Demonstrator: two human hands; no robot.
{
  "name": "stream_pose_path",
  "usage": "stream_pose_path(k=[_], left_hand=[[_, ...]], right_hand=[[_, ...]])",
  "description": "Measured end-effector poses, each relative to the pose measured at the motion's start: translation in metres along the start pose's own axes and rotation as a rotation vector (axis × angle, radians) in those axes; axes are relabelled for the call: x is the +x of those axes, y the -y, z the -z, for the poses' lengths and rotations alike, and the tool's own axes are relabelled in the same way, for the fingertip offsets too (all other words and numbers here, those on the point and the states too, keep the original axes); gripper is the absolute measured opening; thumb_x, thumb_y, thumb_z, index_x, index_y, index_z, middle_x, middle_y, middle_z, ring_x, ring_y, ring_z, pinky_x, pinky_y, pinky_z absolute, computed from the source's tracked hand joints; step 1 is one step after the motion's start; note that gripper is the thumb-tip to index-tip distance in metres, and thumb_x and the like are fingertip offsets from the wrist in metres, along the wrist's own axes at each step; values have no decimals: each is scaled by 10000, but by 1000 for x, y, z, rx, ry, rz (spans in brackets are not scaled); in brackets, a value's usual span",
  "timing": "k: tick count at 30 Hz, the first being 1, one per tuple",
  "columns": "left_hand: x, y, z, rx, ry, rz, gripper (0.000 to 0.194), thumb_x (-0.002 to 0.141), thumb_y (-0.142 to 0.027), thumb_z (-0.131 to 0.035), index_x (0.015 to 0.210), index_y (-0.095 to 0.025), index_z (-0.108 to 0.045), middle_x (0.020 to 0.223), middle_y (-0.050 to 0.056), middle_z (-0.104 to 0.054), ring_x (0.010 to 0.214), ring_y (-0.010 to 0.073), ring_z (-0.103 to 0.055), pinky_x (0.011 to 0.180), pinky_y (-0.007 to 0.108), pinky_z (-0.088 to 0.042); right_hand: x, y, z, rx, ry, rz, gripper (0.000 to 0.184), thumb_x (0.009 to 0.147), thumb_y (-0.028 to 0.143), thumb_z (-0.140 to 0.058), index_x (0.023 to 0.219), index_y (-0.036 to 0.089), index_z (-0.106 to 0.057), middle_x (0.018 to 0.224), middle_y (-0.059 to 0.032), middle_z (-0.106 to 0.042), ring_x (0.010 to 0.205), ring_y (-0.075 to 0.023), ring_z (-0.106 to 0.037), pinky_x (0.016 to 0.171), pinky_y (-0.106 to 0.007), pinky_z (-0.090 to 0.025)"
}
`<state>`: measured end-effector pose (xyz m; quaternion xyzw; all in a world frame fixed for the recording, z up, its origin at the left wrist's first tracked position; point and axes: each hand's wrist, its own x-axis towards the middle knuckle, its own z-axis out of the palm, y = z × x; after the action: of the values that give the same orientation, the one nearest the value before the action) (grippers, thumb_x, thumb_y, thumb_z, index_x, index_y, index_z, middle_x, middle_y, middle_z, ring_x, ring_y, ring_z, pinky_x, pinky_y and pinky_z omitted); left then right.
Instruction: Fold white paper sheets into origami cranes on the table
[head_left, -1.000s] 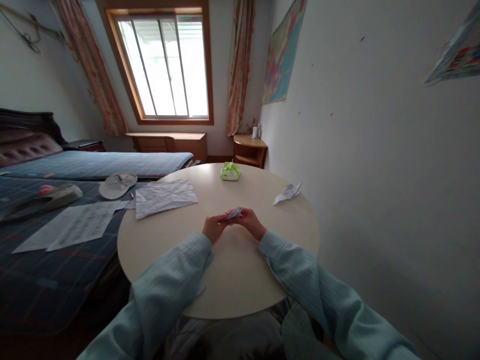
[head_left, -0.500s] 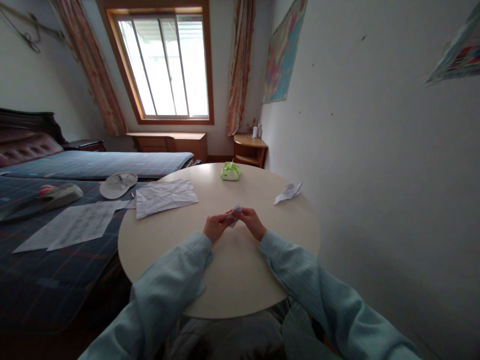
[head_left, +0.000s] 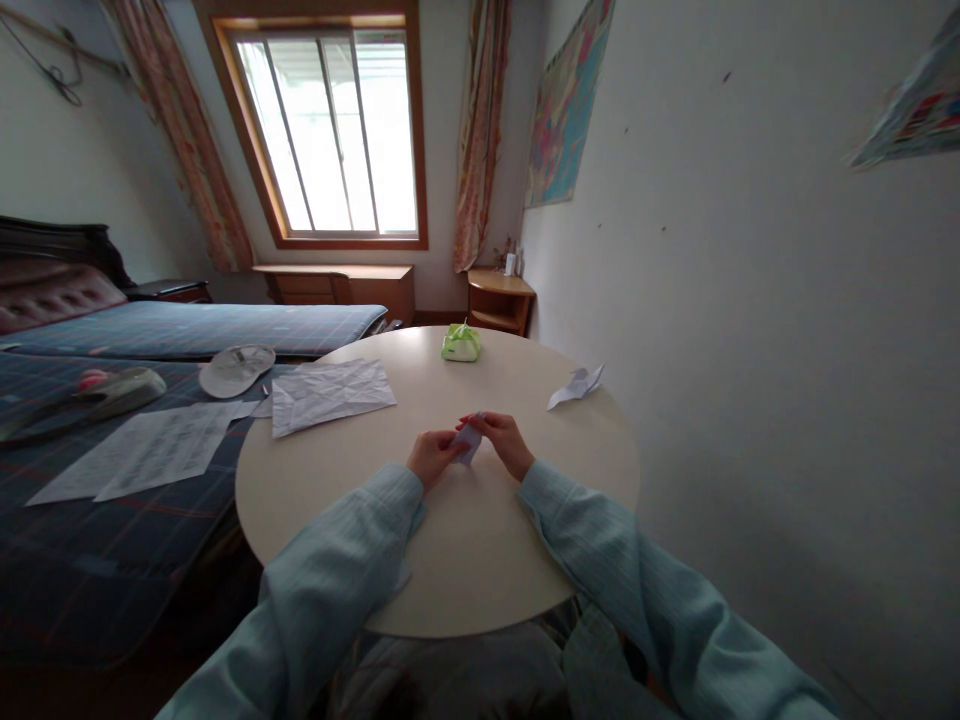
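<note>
A small folded piece of white paper (head_left: 468, 442) is held over the middle of the round table (head_left: 480, 540). My left hand (head_left: 435, 455) pinches its left side, fingers closed. At its upper right edge, my right hand (head_left: 505, 440) grips the paper between thumb and fingers. Parts of the paper are hidden behind the fingers. To the right on the table lies a folded paper figure (head_left: 577, 387) with pointed ends. A creased white sheet (head_left: 334, 395) rests at the table's left edge.
Toward the far edge stands a green tissue pack (head_left: 461, 343). On the bed (head_left: 150, 560) at the left are printed sheets (head_left: 169, 450), a pale cap (head_left: 237, 370) and a bag-like item (head_left: 127, 392). A white wall (head_left: 750, 380) runs close along the right.
The folded paper has turned in my hands and more of its face shows. My right fingers have shifted slightly up along its top edge. Other things have stayed put.
</note>
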<state>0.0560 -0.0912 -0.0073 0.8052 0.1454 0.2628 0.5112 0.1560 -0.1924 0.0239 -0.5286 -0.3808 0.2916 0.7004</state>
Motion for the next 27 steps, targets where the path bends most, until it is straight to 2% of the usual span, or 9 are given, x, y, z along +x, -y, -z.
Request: stream_pose_path(k=[4, 6, 8, 13, 18, 22, 27], left_hand=[[0, 0, -2, -78, 10, -18, 228, 611, -325, -599, 704, -119, -628, 590, -15, -572, 597, 114, -517, 537, 184, -392], [0, 1, -3, -151, 28, -17, 283, 615, -296, -597, 843, -129, -613, 685, 3, -610, 639, 120, -536, 575, 196, -408], [1, 2, -4, -198, 58, 13, 329, 615, -288, -592, 904, -130, -593, 718, 14, -623, 642, 122, -546, 577, 204, -412], [1, 2, -2, -125, 59, 137, 250, 628, -351, -564, 703, -120, -620, 588, 6, -613, 552, 124, -552, 486, 202, -377], [2, -7, 4, -262, -38, 179, 284, 569, -385, -618, 693, -129, -616, 600, 21, -632, 576, 147, -594, 507, 223, -402], [6, -10, 10, -358, -113, 202, 376, 489, -436, -665, 677, -117, -601, 596, 41, -636, 552, 160, -601, 518, 243, -418], [5, -10, 8, -349, -126, 185, 408, 497, -458, -661, 704, -111, -599, 631, 59, -650, 569, 163, -609, 530, 246, -420]], right_hand=[[2, -1, 1, 21, -29, 9, 277, 594, 415, -627, 709, 165, -655, 697, -30, -659, 645, -144, -575, 692, -305, -433], [3, -1, 3, 42, -71, 21, 282, 595, 413, -629, 718, 160, -654, 707, -36, -660, 645, -142, -573, 687, -302, -436], [5, -2, 5, 62, -123, 32, 299, 592, 418, -628, 734, 155, -649, 720, -43, -661, 651, -146, -575, 683, -306, -439], [8, -5, 7, 64, -151, 26, 338, 594, 434, -620, 761, 141, -642, 758, -63, -663, 677, -162, -583, 684, -320, -445], [6, -2, 5, 49, -62, 64, 313, 563, 356, -662, 811, 166, -635, 817, -33, -656, 737, -156, -579, 741, -310, -430], [6, -4, 4, -14, 47, -3, 312, 522, 304, -686, 793, 158, -635, 755, -22, -648, 682, -137, -569, 695, -291, -426], [8, -8, 6, -134, -12, -24, 218, 525, 304, -667, 658, 135, -634, 619, -8, -613, 575, -102, -512, 594, -252, -393]])
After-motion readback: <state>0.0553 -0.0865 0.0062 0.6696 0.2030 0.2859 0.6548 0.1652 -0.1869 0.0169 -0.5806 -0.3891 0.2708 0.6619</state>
